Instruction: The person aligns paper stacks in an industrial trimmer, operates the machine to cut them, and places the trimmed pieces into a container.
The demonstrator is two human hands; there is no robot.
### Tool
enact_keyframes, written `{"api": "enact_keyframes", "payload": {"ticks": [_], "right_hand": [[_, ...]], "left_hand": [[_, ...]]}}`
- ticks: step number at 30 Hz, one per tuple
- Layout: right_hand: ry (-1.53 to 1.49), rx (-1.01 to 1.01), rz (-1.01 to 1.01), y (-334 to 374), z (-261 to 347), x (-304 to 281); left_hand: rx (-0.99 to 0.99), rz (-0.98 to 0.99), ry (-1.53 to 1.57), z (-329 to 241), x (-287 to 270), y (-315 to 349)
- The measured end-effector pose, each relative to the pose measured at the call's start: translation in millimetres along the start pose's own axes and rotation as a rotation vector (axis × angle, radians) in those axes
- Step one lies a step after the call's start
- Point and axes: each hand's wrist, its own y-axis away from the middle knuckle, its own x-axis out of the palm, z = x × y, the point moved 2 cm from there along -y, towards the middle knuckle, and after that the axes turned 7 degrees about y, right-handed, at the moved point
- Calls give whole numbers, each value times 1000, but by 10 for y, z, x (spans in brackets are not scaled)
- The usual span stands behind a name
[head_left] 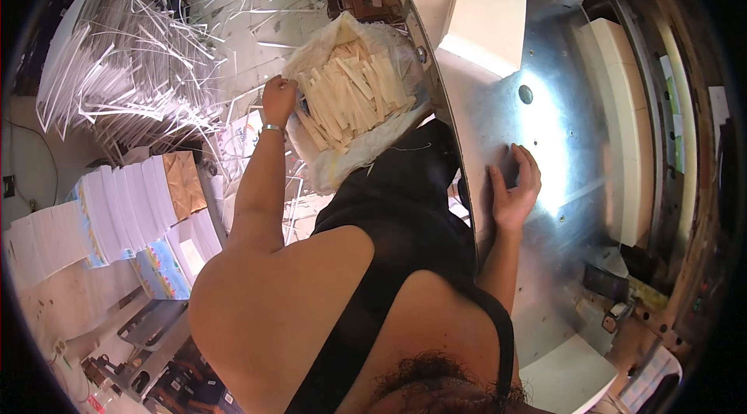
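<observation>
My left hand [279,99] is closed at the left rim of a white woven sack [331,169], fingers pinched on its edge. Cream-coloured offcut strips [350,95] fill the sack, lying mostly side by side. Over to the right, my right hand [517,190] rests at the edge of a shiny metal machine table [498,118]. Its thumb and fingers are apart and nothing shows between them. Beyond this hand, a thick block of cream paper [486,19] lies on the table.
Loose white paper strips [148,56] form a large heap at the far left. Stacked paper blocks [124,208] stand below it. Along the table's right side runs a long paper stack [622,134]. A white sheet stack [572,375] lies at the near right.
</observation>
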Motion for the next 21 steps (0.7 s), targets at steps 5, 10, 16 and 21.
{"api": "enact_keyframes", "payload": {"ticks": [5, 10, 16, 21], "right_hand": [[-10, 4, 15, -13, 4, -11], [12, 5, 11, 6, -3, 12], [71, -32, 24, -16, 58, 22], [64, -40, 27, 7, 32, 42]], "left_hand": [[-94, 80, 201, -87, -201, -132], [-317, 164, 540, -549, -340, -28], [-139, 66, 398, 47, -175, -94], [-283, -182, 338, 255, -199, 525]]}}
